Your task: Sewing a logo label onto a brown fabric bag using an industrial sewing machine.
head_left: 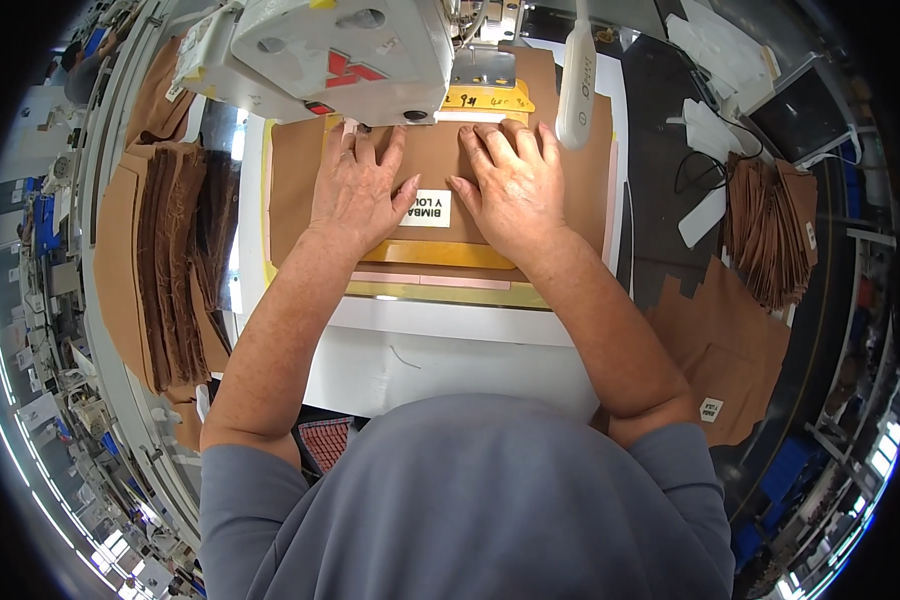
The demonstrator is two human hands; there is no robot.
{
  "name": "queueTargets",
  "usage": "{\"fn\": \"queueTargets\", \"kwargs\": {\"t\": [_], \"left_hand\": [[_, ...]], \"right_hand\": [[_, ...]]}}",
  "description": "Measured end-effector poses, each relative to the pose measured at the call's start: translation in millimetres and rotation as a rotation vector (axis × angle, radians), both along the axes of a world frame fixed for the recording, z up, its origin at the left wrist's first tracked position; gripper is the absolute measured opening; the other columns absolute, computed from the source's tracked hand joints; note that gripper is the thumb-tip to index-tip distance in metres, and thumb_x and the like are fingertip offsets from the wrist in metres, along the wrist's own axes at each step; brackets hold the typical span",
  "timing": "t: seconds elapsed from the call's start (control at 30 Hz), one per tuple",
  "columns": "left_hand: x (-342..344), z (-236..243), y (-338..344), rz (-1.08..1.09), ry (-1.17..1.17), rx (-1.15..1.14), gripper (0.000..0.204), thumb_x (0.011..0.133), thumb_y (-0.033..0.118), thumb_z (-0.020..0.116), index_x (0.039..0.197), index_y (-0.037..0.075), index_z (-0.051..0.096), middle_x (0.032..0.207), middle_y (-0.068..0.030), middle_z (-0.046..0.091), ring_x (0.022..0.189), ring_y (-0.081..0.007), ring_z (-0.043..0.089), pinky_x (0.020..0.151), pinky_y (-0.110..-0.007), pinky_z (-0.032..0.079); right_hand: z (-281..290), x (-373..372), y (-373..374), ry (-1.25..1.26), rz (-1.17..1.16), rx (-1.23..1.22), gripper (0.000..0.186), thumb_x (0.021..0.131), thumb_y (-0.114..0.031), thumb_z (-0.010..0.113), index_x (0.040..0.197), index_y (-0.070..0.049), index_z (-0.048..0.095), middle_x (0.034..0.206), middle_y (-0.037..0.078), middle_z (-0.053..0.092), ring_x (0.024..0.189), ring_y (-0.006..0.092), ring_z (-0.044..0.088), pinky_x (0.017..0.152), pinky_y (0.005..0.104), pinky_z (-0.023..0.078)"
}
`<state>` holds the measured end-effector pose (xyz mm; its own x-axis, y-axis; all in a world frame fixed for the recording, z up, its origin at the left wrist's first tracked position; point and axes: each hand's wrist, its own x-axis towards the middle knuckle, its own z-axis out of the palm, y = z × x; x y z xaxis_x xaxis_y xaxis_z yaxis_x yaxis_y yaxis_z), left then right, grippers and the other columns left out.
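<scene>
My two hands lie on a flat brown piece (582,200), right in front of me. Let's put the middle of the clock on its small white label (430,208), which has dark marks on it.

My left hand (358,190) is at about 10 o'clock, palm down. Its fingers are loose and a bit apart, not pinching anything. The tips are near the bottom edge of the big white machine (350,50), which is at 11 o'clock.

My right hand (518,190) is at about 2 o'clock. Its fingers are spread wide and rest on the brown piece too, not clenched. My two thumbs point in toward the label, one on each side.

A yellow strip (440,254) lies at 6 o'clock, and a yellow piece with black writing (485,97) is near 12 o'clock. A white stick-shaped thing (575,90) hangs at half past one.

Far over at 9 o'clock there is a thick pile of brown pieces (170,260). At 3 o'clock there is a brown bunch (770,230), spread like a fan. More flat brown pieces (725,350) lie at 4 o'clock.
</scene>
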<state>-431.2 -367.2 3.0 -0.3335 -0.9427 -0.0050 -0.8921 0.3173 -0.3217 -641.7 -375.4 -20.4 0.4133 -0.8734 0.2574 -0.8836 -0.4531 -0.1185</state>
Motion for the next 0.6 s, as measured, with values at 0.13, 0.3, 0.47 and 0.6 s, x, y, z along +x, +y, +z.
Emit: {"fn": "queueTargets", "kwargs": {"t": [0.13,0.3,0.47,0.6], "left_hand": [[6,-3,-1,0.017,0.017,0.016,0.063,0.101,0.047,0.052,0.152,0.012,0.049,0.124,-0.026,0.063,0.134,-0.0366,0.051,0.124,-0.05,0.02],[13,0,-2,0.034,0.013,0.033,0.06,0.103,0.048,0.049,0.151,0.012,0.051,0.126,-0.0254,0.063,0.144,-0.0358,0.039,0.124,-0.048,0.019],[21,0,-1,0.026,0.025,0.011,0.058,0.101,0.042,0.053,0.151,0.013,0.05,0.123,-0.0258,0.063,0.121,-0.0328,0.062,0.122,-0.052,0.023],[24,3,-1,0.062,0.007,0.04,0.057,0.101,0.042,0.053,0.151,0.013,0.051,0.121,-0.025,0.063,0.121,-0.0329,0.063,0.122,-0.052,0.024]], "right_hand": [[1,-3,0,-0.017,-0.003,-0.02,0.056,0.092,-0.045,0.07,0.137,-0.012,0.064,0.129,0.004,0.063,0.129,0.0249,0.052,0.117,0.0529,0.033],[0,-7,1,0.039,-0.004,-0.052,0.057,0.092,-0.047,0.07,0.136,-0.012,0.065,0.133,0.003,0.063,0.131,0.0255,0.051,0.116,0.0521,0.033],[3,-2,1,0.091,0.003,0.034,0.058,0.098,-0.051,0.06,0.139,-0.011,0.062,0.143,0.0,0.058,0.137,0.0247,0.047,0.11,0.0492,0.033],[4,3,0,0.077,0.031,0.004,0.057,0.097,-0.052,0.061,0.136,-0.01,0.064,0.143,0.0,0.058,0.135,0.0252,0.047,0.11,0.0486,0.034]]}}
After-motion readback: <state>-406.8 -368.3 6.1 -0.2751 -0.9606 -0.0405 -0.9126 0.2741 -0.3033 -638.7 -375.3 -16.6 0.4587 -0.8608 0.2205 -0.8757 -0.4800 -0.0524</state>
